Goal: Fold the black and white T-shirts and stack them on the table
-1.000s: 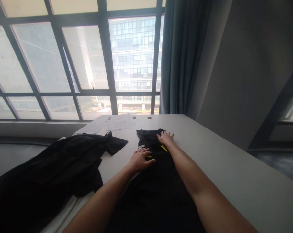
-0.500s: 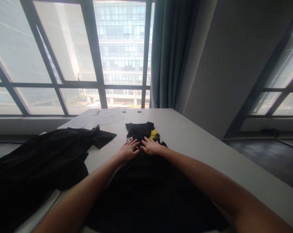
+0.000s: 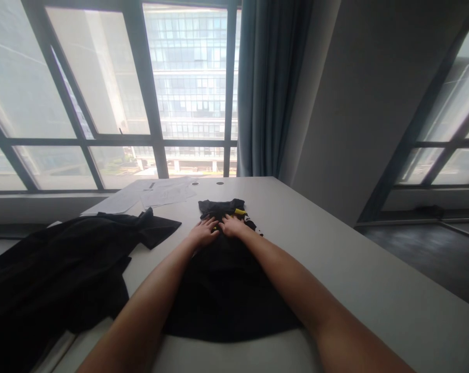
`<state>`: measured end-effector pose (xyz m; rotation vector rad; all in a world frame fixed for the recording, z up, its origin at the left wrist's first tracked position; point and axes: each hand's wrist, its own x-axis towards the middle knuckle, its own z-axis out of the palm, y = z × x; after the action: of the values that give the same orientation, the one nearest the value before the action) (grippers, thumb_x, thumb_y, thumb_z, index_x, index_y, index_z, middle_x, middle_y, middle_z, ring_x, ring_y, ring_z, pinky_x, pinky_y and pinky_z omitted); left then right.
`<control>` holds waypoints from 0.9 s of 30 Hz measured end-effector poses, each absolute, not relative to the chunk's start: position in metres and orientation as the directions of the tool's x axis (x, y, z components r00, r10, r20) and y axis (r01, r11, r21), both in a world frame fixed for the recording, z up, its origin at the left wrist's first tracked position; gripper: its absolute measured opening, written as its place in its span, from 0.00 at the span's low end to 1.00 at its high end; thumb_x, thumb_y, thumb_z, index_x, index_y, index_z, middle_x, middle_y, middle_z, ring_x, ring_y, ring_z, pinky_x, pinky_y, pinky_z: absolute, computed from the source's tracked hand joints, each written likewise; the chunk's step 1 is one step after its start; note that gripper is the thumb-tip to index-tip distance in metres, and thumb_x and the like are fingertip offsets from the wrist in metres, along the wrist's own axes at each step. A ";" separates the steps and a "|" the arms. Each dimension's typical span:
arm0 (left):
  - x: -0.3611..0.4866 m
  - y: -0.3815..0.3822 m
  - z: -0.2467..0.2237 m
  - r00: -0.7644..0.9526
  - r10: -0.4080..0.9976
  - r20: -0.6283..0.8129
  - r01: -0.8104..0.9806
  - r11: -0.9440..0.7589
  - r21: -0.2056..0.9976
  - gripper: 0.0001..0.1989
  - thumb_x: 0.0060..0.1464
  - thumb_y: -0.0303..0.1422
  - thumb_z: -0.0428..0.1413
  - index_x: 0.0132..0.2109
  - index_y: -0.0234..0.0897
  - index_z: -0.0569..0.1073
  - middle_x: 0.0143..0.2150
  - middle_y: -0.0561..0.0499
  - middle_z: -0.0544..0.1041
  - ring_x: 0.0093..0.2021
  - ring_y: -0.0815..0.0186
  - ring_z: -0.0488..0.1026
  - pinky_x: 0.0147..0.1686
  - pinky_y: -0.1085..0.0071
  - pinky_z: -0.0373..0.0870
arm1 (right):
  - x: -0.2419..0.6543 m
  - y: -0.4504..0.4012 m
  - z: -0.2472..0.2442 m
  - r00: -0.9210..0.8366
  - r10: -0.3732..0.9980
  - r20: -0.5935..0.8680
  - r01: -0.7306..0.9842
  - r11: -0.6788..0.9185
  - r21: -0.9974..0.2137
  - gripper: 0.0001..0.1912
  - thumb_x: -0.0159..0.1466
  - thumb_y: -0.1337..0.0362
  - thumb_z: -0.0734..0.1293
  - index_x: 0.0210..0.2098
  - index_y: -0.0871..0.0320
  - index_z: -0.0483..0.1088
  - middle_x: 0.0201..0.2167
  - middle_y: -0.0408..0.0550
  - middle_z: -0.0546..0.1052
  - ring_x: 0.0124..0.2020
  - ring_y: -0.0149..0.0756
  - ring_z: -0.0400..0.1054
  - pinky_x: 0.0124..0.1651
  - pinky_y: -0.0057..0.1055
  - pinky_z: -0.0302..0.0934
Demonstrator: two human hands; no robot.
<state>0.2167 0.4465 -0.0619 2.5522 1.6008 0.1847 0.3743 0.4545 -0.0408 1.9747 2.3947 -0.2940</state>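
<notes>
A black garment with yellow and white patches, which looks like a shirt (image 3: 230,290), lies on the white table in front of me. Its wide lower part spreads towards me, while the far end near the collar is bunched and wrinkled. My left hand (image 3: 205,231) rests on it with the fingers spread, palm down. Close beside it, my right hand (image 3: 232,226) also presses flat on the cloth, fingers stretched out. Neither hand grips anything. The yellow patch (image 3: 240,211) shows just beyond my right fingers.
Another black garment (image 3: 63,264) lies crumpled along the left of the table (image 3: 327,269). Printed paper sheets (image 3: 168,191) are at the far left, near two round holes in the tabletop. Behind stand windows, a blue-grey curtain (image 3: 271,93) and a grey pillar (image 3: 358,103).
Both hands have moved a little away from me along the shirt. Its near hem has slid forward, so bare table shows before it. Cloth has bunched up ahead of my fingers, covering more yellow.
</notes>
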 end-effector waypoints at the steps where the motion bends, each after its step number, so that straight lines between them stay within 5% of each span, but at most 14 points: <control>1: 0.217 0.448 -0.063 0.426 0.903 0.053 0.887 -0.428 0.174 0.31 0.63 0.45 0.43 0.70 0.39 0.57 0.74 0.48 0.49 0.73 0.57 0.44 0.69 0.56 0.42 | 0.374 0.458 -0.043 -0.190 0.974 -0.121 0.976 0.175 -0.129 0.31 0.73 0.50 0.48 0.70 0.56 0.51 0.72 0.58 0.45 0.71 0.58 0.40 0.65 0.66 0.40; 14: 0.194 0.395 -0.067 0.469 0.871 0.145 0.811 -0.490 0.321 0.37 0.60 0.51 0.48 0.69 0.34 0.60 0.72 0.43 0.55 0.72 0.55 0.49 0.69 0.60 0.46 | 0.401 0.382 -0.052 -0.257 0.965 0.053 0.960 0.261 -0.099 0.32 0.72 0.50 0.48 0.72 0.52 0.46 0.73 0.50 0.44 0.72 0.50 0.33 0.67 0.60 0.31; 18: 0.182 0.361 -0.064 0.477 0.866 0.152 0.794 -0.498 0.348 0.39 0.57 0.55 0.49 0.69 0.36 0.60 0.72 0.43 0.55 0.71 0.53 0.51 0.68 0.59 0.49 | 0.425 0.343 -0.056 -0.158 0.984 0.083 0.986 0.162 -0.046 0.32 0.71 0.49 0.48 0.72 0.52 0.46 0.73 0.50 0.45 0.72 0.50 0.34 0.67 0.60 0.29; 23: 0.171 0.319 -0.061 0.489 0.864 0.123 0.797 -0.500 0.339 0.39 0.55 0.56 0.50 0.67 0.36 0.63 0.72 0.43 0.54 0.71 0.52 0.50 0.69 0.58 0.46 | 0.453 0.295 -0.052 0.077 0.991 0.106 0.996 -0.072 -0.052 0.34 0.71 0.49 0.49 0.72 0.57 0.46 0.70 0.59 0.52 0.67 0.55 0.49 0.63 0.55 0.46; 27: 0.166 0.279 -0.055 0.462 0.883 0.078 0.824 -0.461 0.330 0.37 0.56 0.54 0.50 0.66 0.38 0.63 0.72 0.43 0.55 0.71 0.53 0.50 0.69 0.56 0.43 | 0.466 0.258 -0.044 0.115 0.983 0.140 0.993 -0.115 -0.009 0.29 0.71 0.52 0.52 0.66 0.59 0.59 0.62 0.62 0.64 0.61 0.52 0.58 0.57 0.48 0.55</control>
<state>0.1659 0.2790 -0.0547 2.4677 1.4710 0.3497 0.4655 0.2577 -0.0441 2.4175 2.1532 0.1608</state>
